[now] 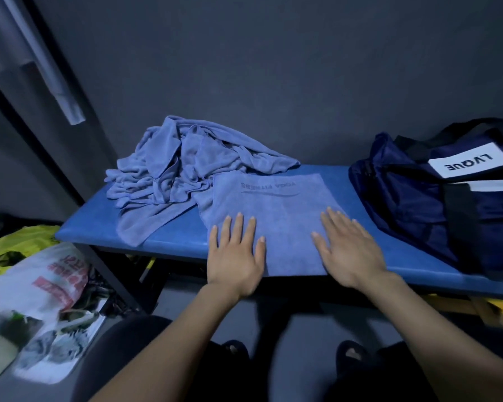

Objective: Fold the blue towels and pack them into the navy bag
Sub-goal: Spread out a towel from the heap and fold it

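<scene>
Head view, task at an early stage. One towel (pixel 269 216), laid flat on the counter (pixel 172 236), is being pressed by the left hand (pixel 235 256) and right hand (pixel 350 250); fingers are being kept straight and spread, nothing gripped. Its fold appears partly done. A pile (pixel 183 161) of crumpled towels is lying just beside it, still to be folded. The bag (pixel 436 198) is sitting at the counter's right end; no towel is seen being packed in it yet.

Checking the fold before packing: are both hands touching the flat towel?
Touching. The head view shows the left hand and right hand lying flat, fingers spread, on the flat towel on the bench.
</scene>
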